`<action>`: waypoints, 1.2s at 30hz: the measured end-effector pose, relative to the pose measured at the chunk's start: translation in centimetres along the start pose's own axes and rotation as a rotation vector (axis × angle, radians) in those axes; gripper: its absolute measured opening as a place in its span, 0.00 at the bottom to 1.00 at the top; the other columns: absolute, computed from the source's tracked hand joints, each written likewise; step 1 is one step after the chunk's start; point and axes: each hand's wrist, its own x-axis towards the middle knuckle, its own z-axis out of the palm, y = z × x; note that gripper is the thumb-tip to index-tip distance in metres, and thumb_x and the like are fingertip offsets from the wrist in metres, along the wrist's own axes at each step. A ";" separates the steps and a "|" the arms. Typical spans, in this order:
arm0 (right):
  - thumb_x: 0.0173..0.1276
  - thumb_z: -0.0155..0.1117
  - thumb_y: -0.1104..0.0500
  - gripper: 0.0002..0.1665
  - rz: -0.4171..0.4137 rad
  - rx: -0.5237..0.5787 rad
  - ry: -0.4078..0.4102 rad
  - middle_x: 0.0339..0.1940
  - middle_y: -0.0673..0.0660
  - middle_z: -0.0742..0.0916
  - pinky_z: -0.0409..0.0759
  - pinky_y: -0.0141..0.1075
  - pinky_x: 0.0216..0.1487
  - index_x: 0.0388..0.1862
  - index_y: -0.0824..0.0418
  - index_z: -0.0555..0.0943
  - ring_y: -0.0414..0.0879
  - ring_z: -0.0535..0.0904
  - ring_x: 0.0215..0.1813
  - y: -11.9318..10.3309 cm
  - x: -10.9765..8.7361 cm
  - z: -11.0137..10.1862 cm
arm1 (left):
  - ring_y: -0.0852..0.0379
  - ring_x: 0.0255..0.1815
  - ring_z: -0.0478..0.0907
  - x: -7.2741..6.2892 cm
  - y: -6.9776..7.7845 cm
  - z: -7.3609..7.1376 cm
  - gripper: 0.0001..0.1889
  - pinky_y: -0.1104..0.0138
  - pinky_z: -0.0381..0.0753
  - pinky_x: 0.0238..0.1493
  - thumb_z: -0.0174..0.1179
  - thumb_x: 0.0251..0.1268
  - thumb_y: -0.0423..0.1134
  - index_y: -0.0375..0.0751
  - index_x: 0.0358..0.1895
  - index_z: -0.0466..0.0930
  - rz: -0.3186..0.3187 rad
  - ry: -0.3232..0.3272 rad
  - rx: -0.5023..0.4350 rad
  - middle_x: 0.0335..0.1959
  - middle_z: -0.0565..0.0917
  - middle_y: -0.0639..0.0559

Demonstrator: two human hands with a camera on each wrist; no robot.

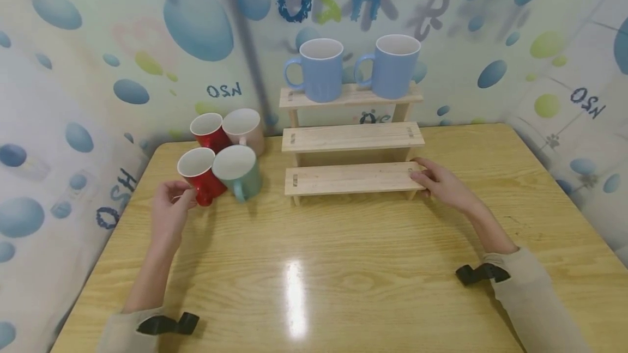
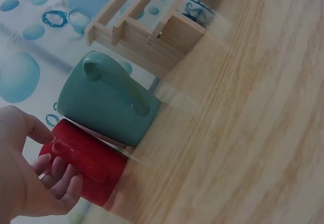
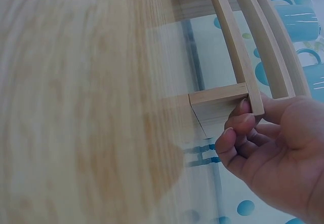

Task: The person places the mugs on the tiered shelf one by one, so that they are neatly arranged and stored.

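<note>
My left hand (image 1: 169,206) is at the handle side of the front red mug (image 1: 198,173), its thumb and loosely bent fingers at the handle without visibly closing round it. In the left wrist view, the fingertips (image 2: 73,186) overlap the red mug (image 2: 114,176) below its handle. Close beside stands a teal mug (image 1: 245,176). At the right end of a three-step wooden rack (image 1: 350,178), my right hand (image 1: 444,184) grips the lowest board, thumb on top. The right wrist view shows its fingers (image 3: 240,125) curled under the board's end (image 3: 255,102).
Two blue mugs (image 1: 321,72) stand on the rack's top step, handles to the left. Another red mug (image 1: 212,135) and a pale pink mug (image 1: 247,132) are behind the front pair. A patterned backdrop (image 1: 201,26) rises behind the wooden table (image 1: 343,266).
</note>
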 end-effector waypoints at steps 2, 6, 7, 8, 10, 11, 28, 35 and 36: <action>0.83 0.47 0.54 0.37 0.000 -0.002 0.001 0.31 0.60 0.77 0.75 0.38 0.33 0.80 0.72 0.49 0.50 0.75 0.30 0.1 0.0 0.0 | 0.65 0.37 0.75 0.2 -0.2 0.1 0.09 0.77 0.79 0.39 0.54 0.71 0.33 0.44 0.48 0.66 -0.015 -0.032 -0.020 0.42 0.73 0.55; 0.83 0.47 0.54 0.38 -0.003 0.001 -0.002 0.32 0.60 0.78 0.76 0.39 0.33 0.80 0.72 0.49 0.51 0.76 0.30 0.2 0.1 -0.1 | 0.68 0.38 0.76 0.2 -0.3 0.1 0.09 0.77 0.79 0.41 0.55 0.73 0.35 0.42 0.49 0.66 -0.045 -0.094 -0.009 0.40 0.74 0.57; 0.83 0.47 0.54 0.38 -0.003 0.003 -0.003 0.31 0.60 0.78 0.75 0.39 0.33 0.80 0.72 0.48 0.51 0.75 0.30 0.2 0.1 -0.1 | 0.68 0.38 0.76 0.2 -0.4 0.0 0.10 0.78 0.79 0.42 0.56 0.73 0.37 0.42 0.50 0.66 -0.050 -0.113 0.002 0.39 0.75 0.57; 0.83 0.47 0.54 0.38 -0.004 0.006 -0.003 0.31 0.60 0.78 0.75 0.39 0.33 0.80 0.72 0.48 0.50 0.75 0.30 0.3 0.0 -0.1 | 0.68 0.38 0.77 0.2 -0.4 0.0 0.10 0.78 0.79 0.44 0.56 0.74 0.38 0.41 0.50 0.66 -0.051 -0.135 0.011 0.38 0.76 0.58; 0.83 0.47 0.54 0.38 -0.007 0.010 -0.002 0.29 0.59 0.76 0.74 0.39 0.32 0.80 0.72 0.48 0.50 0.74 0.30 0.3 0.0 -0.1 | 0.68 0.38 0.78 0.2 -0.4 -0.2 0.11 0.77 0.78 0.46 0.56 0.75 0.40 0.39 0.50 0.67 -0.049 -0.178 0.015 0.36 0.78 0.60; 0.83 0.47 0.54 0.38 -0.010 0.010 -0.001 0.29 0.58 0.75 0.74 0.38 0.32 0.80 0.73 0.48 0.49 0.74 0.29 0.3 0.0 -0.1 | 0.68 0.38 0.79 0.3 -0.5 -0.3 0.12 0.76 0.78 0.47 0.56 0.75 0.41 0.39 0.50 0.68 -0.046 -0.200 0.014 0.35 0.79 0.61; 0.83 0.47 0.54 0.37 -0.011 0.001 -0.004 0.28 0.59 0.76 0.75 0.39 0.32 0.80 0.72 0.48 0.50 0.74 0.30 0.2 0.1 -0.1 | 0.68 0.38 0.76 0.8 -0.8 -0.3 0.12 0.72 0.65 0.53 0.47 0.79 0.42 0.33 0.45 0.70 -0.027 -0.323 0.072 0.29 0.76 0.62; 0.83 0.47 0.54 0.37 -0.009 0.010 -0.002 0.28 0.58 0.76 0.74 0.38 0.33 0.80 0.72 0.48 0.49 0.74 0.30 0.1 0.0 0.0 | 0.64 0.33 0.71 0.8 -1.0 0.0 0.07 0.73 0.74 0.41 0.46 0.74 0.36 0.37 0.36 0.66 -0.064 -0.183 -0.017 0.25 0.71 0.58; 0.83 0.47 0.54 0.37 -0.009 0.011 -0.002 0.28 0.58 0.75 0.74 0.38 0.33 0.80 0.72 0.49 0.49 0.74 0.30 0.1 0.0 0.0 | 0.63 0.33 0.71 0.9 -1.1 0.0 0.07 0.74 0.75 0.41 0.46 0.73 0.35 0.37 0.34 0.66 -0.067 -0.164 -0.033 0.25 0.71 0.58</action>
